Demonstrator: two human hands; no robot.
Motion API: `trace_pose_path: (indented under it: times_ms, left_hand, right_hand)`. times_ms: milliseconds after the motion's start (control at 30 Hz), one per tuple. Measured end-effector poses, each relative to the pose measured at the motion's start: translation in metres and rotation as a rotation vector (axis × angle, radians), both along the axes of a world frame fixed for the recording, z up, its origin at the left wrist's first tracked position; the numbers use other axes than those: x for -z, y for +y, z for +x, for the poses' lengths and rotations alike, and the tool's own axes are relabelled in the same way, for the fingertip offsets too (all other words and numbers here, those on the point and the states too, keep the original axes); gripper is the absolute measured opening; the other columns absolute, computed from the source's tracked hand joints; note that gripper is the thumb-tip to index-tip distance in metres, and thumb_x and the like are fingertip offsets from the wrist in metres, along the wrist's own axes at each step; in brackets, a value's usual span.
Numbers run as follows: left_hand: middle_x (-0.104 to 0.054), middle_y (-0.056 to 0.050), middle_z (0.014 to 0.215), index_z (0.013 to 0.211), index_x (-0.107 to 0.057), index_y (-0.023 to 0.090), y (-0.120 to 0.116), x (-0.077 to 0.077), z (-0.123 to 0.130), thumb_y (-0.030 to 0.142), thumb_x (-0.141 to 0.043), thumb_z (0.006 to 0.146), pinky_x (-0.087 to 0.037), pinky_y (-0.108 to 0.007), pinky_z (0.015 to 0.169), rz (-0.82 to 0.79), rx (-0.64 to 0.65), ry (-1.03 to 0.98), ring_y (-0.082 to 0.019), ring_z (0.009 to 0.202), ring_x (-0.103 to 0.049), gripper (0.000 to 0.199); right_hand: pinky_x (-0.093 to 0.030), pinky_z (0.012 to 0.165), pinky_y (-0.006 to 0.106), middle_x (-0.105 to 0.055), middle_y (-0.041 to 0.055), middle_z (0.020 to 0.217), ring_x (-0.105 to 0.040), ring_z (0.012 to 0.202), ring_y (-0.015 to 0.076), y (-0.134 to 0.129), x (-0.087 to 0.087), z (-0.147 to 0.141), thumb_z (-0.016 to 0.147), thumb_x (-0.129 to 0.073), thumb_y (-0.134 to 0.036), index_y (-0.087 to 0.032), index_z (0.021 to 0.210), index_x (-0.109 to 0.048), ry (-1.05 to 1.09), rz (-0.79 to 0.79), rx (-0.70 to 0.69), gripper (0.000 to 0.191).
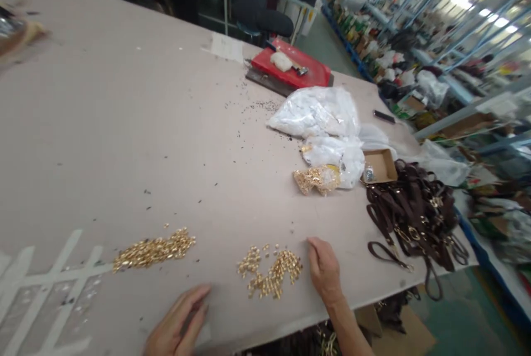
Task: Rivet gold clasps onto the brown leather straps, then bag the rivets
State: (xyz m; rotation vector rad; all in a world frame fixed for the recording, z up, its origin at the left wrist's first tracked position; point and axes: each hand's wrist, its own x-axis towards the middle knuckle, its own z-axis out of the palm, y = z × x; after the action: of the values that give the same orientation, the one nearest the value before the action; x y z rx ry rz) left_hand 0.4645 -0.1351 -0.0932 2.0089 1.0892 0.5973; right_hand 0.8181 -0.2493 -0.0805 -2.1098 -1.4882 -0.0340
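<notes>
Two groups of small gold metal pieces lie on the table, too small to name exactly. One heap (pixel 155 251) is long and dense, on the left. The other pile (pixel 277 276) is looser, between my hands. My left hand (pixel 180 320) is at the front edge, thumb apart from the fingers, nothing in it. Just right of the loose pile rests my right hand (pixel 326 270), its fingers loosely bent and the thumb a little apart. I see nothing held there, though the inner side of the palm is hidden.
A clear bag of gold pieces (pixel 317 179) lies beside white plastic bags (pixel 317 113). Near them are a small cardboard box (pixel 379 165) and tangled brown straps (pixel 415 207) with gold clasps. A hammer (pixel 301 70) lies on a red slab (pixel 311 63). Tape strips (pixel 53 276) mark the left.
</notes>
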Motion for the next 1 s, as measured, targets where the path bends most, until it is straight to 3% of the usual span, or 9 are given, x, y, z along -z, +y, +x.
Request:
trace_pose_path:
  times_ms: [67,167,333,500,633,733,833,900,1000]
  left_hand:
    - [-0.069,-0.004,0.120,0.120,-0.061,0.027,0.006,-0.011,0.008,0.025,-0.053,0.091,-0.057,-0.035,0.097,0.123,0.089,0.017,-0.021,0.108,-0.067,0.030]
    - [-0.054,-0.015,0.140,0.134,-0.050,0.016,0.017,-0.018,0.033,0.023,-0.055,0.091,-0.048,-0.043,0.107,0.308,0.218,0.082,-0.027,0.129,-0.052,0.044]
    - [-0.042,-0.020,0.151,0.145,-0.037,0.007,0.021,-0.011,0.081,0.029,-0.059,0.089,-0.035,-0.055,0.114,0.416,0.396,0.165,-0.035,0.141,-0.035,0.064]
    - [-0.042,-0.021,0.150,0.147,-0.031,0.005,0.015,0.000,0.102,0.028,-0.056,0.092,-0.028,-0.055,0.117,0.314,0.479,0.052,-0.033,0.143,-0.031,0.065]
    - [-0.039,-0.021,0.151,0.144,-0.033,0.006,0.017,-0.013,0.084,0.020,-0.048,0.094,-0.030,-0.047,0.117,0.250,0.510,-0.020,-0.027,0.143,-0.030,0.054]
    - [-0.056,-0.015,0.132,0.129,-0.052,0.013,0.004,-0.037,0.051,0.018,-0.046,0.094,-0.038,-0.039,0.109,-0.106,0.538,-0.187,-0.024,0.127,-0.047,0.035]
    - [-0.066,-0.006,0.092,0.092,-0.069,0.016,-0.032,-0.047,0.025,0.028,-0.052,0.094,-0.046,-0.028,0.088,-0.993,0.415,-0.172,-0.018,0.091,-0.059,0.021]
    - [-0.065,-0.005,0.081,0.080,-0.070,0.015,-0.061,-0.036,0.020,0.033,-0.061,0.088,-0.048,-0.027,0.075,-1.473,0.234,-0.095,-0.017,0.078,-0.060,0.022]
    - [-0.069,-0.009,0.088,0.089,-0.072,0.012,-0.094,-0.002,0.032,0.029,-0.064,0.079,-0.050,-0.028,0.069,-1.776,0.080,-0.091,-0.019,0.076,-0.065,0.021]
  right_hand:
    - [-0.054,0.095,0.048,-0.066,0.0130,0.115,-0.062,0.110,0.0240,-0.011,0.008,-0.009,0.096,-0.043,-0.016,-0.019,0.124,-0.055,0.037,-0.008,0.024,0.030]
    - [-0.044,0.105,0.059,-0.054,0.0163,0.138,-0.046,0.133,0.0314,-0.020,0.015,-0.031,0.096,-0.050,-0.028,-0.018,0.141,-0.043,0.058,-0.077,-0.011,0.047]
    - [-0.036,0.111,0.064,-0.038,0.0196,0.152,-0.029,0.144,0.0340,-0.002,0.013,-0.073,0.096,-0.047,-0.039,-0.013,0.152,-0.023,0.075,-0.156,-0.117,0.066]
    - [-0.034,0.114,0.060,-0.043,0.0167,0.150,-0.032,0.143,0.0318,0.035,0.007,-0.095,0.093,-0.054,-0.037,-0.015,0.150,-0.031,0.162,-0.116,-0.212,0.065]
    - [-0.034,0.117,0.054,-0.056,0.0070,0.141,-0.044,0.136,0.0283,0.036,0.003,-0.093,0.088,-0.063,-0.031,-0.025,0.140,-0.049,0.421,-0.032,-0.280,0.055]
    - [-0.036,0.115,0.055,-0.054,0.0095,0.142,-0.045,0.135,0.0290,0.013,0.004,-0.086,0.091,-0.057,-0.031,-0.024,0.140,-0.049,0.509,0.065,-0.111,0.050]
    - [-0.041,0.109,0.059,-0.054,0.0160,0.140,-0.052,0.129,0.0289,-0.004,0.009,-0.079,0.099,-0.040,-0.029,-0.019,0.140,-0.047,0.604,0.176,0.115,0.043]
    - [-0.047,0.105,0.056,-0.058,0.0166,0.134,-0.058,0.122,0.0272,0.000,0.013,-0.077,0.101,-0.036,-0.031,-0.018,0.135,-0.051,0.691,0.230,0.175,0.039]
    - [-0.055,0.097,0.051,-0.066,0.0146,0.121,-0.065,0.112,0.0257,0.025,0.018,-0.076,0.100,-0.040,-0.039,-0.017,0.127,-0.056,0.839,0.261,0.141,0.037]
